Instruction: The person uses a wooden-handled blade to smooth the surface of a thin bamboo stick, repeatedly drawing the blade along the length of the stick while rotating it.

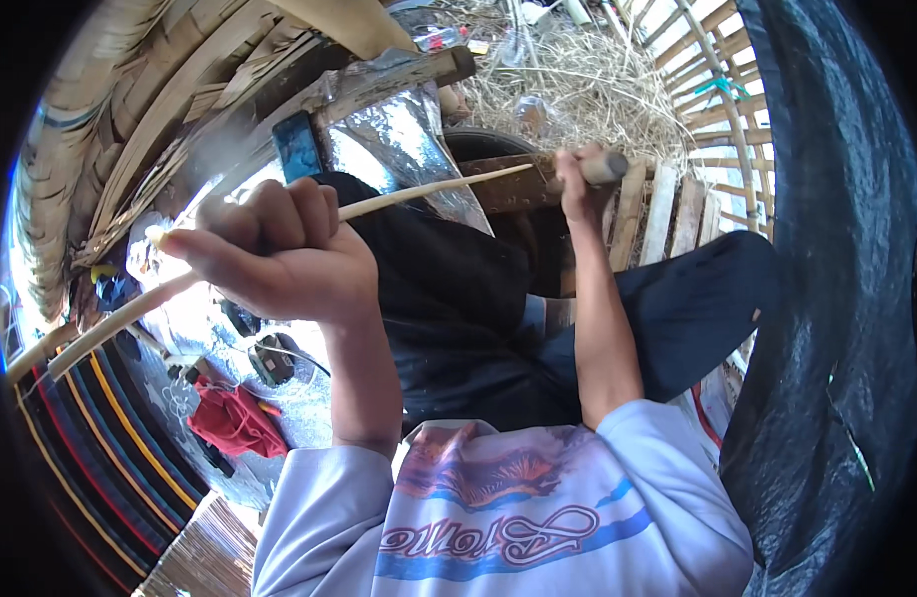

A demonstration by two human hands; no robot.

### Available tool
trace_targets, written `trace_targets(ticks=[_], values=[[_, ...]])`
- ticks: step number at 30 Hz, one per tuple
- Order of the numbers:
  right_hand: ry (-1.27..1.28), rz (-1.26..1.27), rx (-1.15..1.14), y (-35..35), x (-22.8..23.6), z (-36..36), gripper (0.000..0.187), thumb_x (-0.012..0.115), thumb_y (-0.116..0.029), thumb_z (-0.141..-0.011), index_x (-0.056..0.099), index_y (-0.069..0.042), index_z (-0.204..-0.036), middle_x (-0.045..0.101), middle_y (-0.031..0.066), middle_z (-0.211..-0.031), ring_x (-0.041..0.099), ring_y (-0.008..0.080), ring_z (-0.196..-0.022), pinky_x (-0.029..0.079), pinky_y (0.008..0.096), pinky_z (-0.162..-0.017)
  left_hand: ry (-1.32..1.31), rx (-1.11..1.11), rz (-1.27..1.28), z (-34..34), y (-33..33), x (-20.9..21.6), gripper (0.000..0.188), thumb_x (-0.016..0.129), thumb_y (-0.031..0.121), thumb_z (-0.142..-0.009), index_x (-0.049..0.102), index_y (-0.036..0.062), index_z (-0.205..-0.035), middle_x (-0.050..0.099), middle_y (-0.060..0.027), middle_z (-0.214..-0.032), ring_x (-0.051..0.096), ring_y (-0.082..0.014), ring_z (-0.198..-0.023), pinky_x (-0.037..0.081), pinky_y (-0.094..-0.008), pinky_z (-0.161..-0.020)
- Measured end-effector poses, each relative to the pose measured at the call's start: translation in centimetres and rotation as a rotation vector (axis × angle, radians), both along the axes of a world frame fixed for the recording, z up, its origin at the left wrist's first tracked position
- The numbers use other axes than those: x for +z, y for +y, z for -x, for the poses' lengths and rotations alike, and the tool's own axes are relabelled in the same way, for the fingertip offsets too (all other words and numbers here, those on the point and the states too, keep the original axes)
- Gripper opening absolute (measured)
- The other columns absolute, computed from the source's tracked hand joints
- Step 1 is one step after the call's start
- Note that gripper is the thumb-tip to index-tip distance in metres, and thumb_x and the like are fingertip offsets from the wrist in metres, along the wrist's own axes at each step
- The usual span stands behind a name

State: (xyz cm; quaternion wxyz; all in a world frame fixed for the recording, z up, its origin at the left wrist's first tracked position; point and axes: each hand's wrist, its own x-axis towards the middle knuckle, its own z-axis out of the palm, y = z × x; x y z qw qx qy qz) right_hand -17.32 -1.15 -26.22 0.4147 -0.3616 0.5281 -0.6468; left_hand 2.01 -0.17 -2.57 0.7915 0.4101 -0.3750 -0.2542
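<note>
A long, pale peeled wooden stick (419,192) slants across the view, from the lower left up to a tapered tip near the middle. My left hand (289,254) is closed round it, thumb pointing left along the shaft. To the right, my right hand (578,186) grips the thick round wooden handle of a knife (604,168). What looks like its wide brown blade (503,191) reaches left, just under the stick's tip. Whether blade and stick touch, I cannot tell. My legs (449,289) in dark trousers are folded below.
A smartphone (296,146) lies beyond my left hand, near a wooden beam (399,85). Straw (598,90) covers the far ground. Bamboo slats (660,214) and a dark plastic sheet (826,249) are on the right. A red cloth (238,420) and striped mat (115,448) lie left.
</note>
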Motion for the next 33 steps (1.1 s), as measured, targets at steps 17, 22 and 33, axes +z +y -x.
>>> trace_targets(ticks=[17, 22, 33], values=[[-0.264, 0.064, -0.038, 0.3, 3.1, -1.0, 0.023, 0.062, -0.004, -0.077, 0.041, -0.007, -0.067, 0.045, 0.0009, -0.056, 0.044, 0.0088, -0.049, 0.036, 0.0236, -0.047, 0.023, 0.165, -0.055, -1.9, 0.0, -0.5, 0.06, 0.029, 0.073, -0.081, 0.019, 0.0175, -0.061, 0.01, 0.0047, -0.048, 0.007, -0.0076, -0.045, 0.005, -0.0258, -0.041], [0.25, 0.12, 0.017, -0.2, 0.6, -0.5, 0.022, 0.062, -0.004, -0.076, 0.041, -0.008, -0.07, 0.044, 0.001, -0.056, 0.043, 0.009, -0.048, 0.036, 0.0236, -0.046, 0.024, 0.112, 0.02, -2.0, -0.5, -0.5, 0.059, 0.025, 0.07, -0.084, 0.022, 0.016, -0.061, 0.012, 0.0048, -0.047, 0.007, -0.0064, -0.042, 0.004, -0.0251, -0.038], [0.176, -0.005, 0.048, -0.3, 1.5, -0.8, 0.019, 0.063, -0.007, -0.076, 0.048, -0.007, -0.063, 0.05, -0.001, -0.056, 0.047, 0.0068, -0.05, 0.037, 0.0222, -0.048, -0.023, 0.106, 0.058, -1.7, -1.2, -0.2, 0.055, 0.028, 0.064, -0.087, 0.018, 0.0164, -0.062, 0.011, 0.0048, -0.048, 0.007, -0.006, -0.042, 0.005, -0.0247, -0.038]])
